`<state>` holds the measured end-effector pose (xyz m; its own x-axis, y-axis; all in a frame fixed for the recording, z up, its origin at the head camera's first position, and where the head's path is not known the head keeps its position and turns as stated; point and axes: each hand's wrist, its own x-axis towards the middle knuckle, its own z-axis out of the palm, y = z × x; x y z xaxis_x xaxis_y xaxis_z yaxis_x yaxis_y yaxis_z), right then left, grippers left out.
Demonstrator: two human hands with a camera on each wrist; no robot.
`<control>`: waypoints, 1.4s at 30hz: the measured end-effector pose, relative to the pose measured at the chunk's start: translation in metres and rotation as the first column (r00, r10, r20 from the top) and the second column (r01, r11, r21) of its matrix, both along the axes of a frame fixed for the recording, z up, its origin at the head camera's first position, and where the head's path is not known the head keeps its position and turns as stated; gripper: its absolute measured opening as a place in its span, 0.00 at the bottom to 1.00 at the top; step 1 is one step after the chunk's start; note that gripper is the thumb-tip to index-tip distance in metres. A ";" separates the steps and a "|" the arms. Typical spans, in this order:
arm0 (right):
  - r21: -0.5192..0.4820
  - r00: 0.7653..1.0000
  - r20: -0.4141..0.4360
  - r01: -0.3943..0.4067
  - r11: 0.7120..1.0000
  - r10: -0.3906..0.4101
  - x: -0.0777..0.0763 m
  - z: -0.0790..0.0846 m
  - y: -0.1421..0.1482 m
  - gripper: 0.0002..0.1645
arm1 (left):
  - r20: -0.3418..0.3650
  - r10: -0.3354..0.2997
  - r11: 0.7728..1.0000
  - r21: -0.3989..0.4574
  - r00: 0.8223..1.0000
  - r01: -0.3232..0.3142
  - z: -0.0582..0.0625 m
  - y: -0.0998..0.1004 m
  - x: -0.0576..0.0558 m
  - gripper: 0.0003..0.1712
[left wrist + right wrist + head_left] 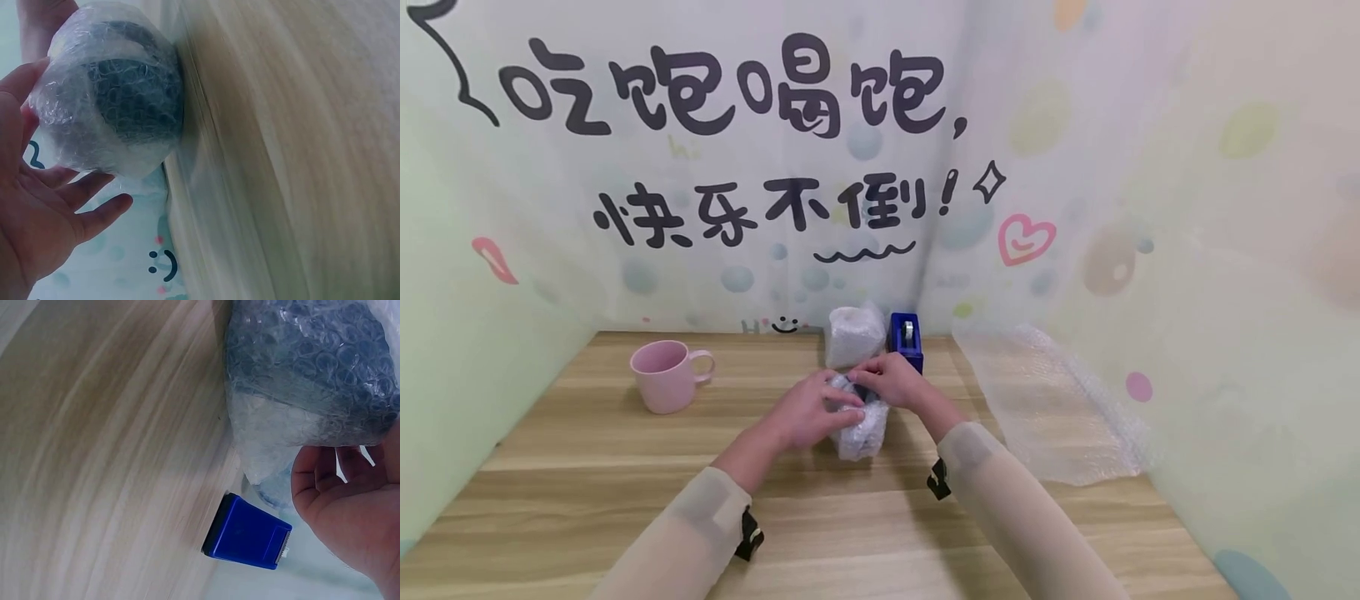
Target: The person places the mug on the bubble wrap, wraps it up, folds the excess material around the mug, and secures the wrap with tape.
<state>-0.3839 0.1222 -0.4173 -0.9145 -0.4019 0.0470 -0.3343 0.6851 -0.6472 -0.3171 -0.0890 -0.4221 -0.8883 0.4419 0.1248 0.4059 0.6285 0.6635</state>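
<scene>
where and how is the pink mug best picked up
Probably by the handle, coming in from the person's right: the pink mug stands upright on the table, with its handle loop pointing right, on the side where the hands are. Fingers could hook through the loop, with the thumb pressing on top.

Wrapped bundle [134, 94] dark under clear bubble pattern; mug [664, 385] pink; tape dispenser [247, 534] blue; table [565, 467] light-brown, grained.

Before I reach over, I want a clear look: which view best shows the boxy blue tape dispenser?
Right wrist: the boxy blue tape dispenser shows large, side-on. Head shows it smaller; left wrist, none of it.
</scene>
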 end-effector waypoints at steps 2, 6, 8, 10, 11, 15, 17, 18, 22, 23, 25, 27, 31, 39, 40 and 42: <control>-0.004 1.000 0.008 -0.005 1.000 0.005 0.000 -0.001 0.001 0.17 | 0.012 0.003 1.000 0.007 1.000 -0.003 -0.002 0.000 0.001 0.14; -0.002 1.000 0.011 0.016 1.000 -0.016 0.005 -0.001 0.006 0.21 | 0.029 -0.030 0.999 0.034 0.999 0.029 -0.008 -0.004 0.002 0.17; -0.031 0.998 -0.020 0.058 0.998 -0.058 0.011 0.002 0.009 0.23 | 0.072 -0.049 0.993 0.110 0.996 0.041 -0.010 -0.008 0.002 0.21; -0.080 0.991 -0.057 0.119 0.990 -0.123 0.020 0.008 0.013 0.24 | 0.124 -0.064 0.973 0.226 0.990 0.035 -0.011 -0.010 0.000 0.25; -0.115 0.986 -0.068 0.145 0.983 -0.154 0.025 0.013 0.015 0.23 | 0.141 -0.069 0.958 0.285 0.988 0.026 -0.010 -0.011 -0.002 0.27; -0.168 0.985 -0.017 0.168 0.971 -0.173 0.055 0.032 0.017 0.17 | 0.175 -0.044 0.916 0.401 0.984 -0.030 -0.008 -0.011 -0.009 0.33; -0.126 0.992 0.067 0.114 0.985 -0.106 0.072 0.036 0.015 0.16 | 0.187 -0.014 0.922 0.383 0.982 -0.059 -0.007 -0.009 -0.011 0.32; -0.094 0.991 0.117 0.084 0.992 -0.073 0.080 0.036 0.013 0.17 | 0.201 -0.002 0.926 0.370 0.980 -0.074 -0.007 -0.008 -0.013 0.32; 0.013 0.978 0.206 -0.001 1.000 -0.002 0.101 0.026 0.005 0.19 | 0.229 0.034 0.935 0.337 0.973 -0.112 -0.006 -0.005 -0.017 0.28; 0.026 0.980 0.200 0.001 1.000 -0.006 0.103 0.023 0.003 0.20 | 0.233 0.039 0.935 0.336 0.972 -0.118 -0.006 -0.006 -0.018 0.27; 0.041 0.987 0.159 0.019 0.999 -0.026 0.106 0.018 0.001 0.22 | 0.223 0.053 0.938 0.323 0.973 -0.125 -0.006 -0.009 -0.018 0.25; 0.054 0.992 0.116 0.036 0.998 -0.043 0.105 0.014 0.001 0.23 | 0.207 0.064 0.943 0.308 0.976 -0.127 -0.005 -0.015 -0.016 0.24; 0.078 0.997 0.059 0.039 0.996 -0.043 0.100 0.011 0.002 0.23 | 0.151 0.096 0.952 0.274 0.984 -0.135 -0.005 -0.029 -0.011 0.23; 0.003 1.000 0.008 0.024 1.000 -0.024 0.086 0.009 0.006 0.15 | 0.164 0.172 0.962 0.184 0.971 -0.201 0.000 -0.050 0.010 0.28; -0.007 1.000 0.002 0.029 1.000 -0.029 0.085 0.008 0.006 0.15 | 0.167 0.168 0.967 0.163 0.972 -0.195 0.001 -0.051 0.013 0.30; -0.030 0.999 -0.006 0.037 0.999 -0.037 0.082 0.008 0.004 0.14 | 0.164 0.156 0.975 0.131 0.974 -0.178 0.003 -0.054 0.018 0.34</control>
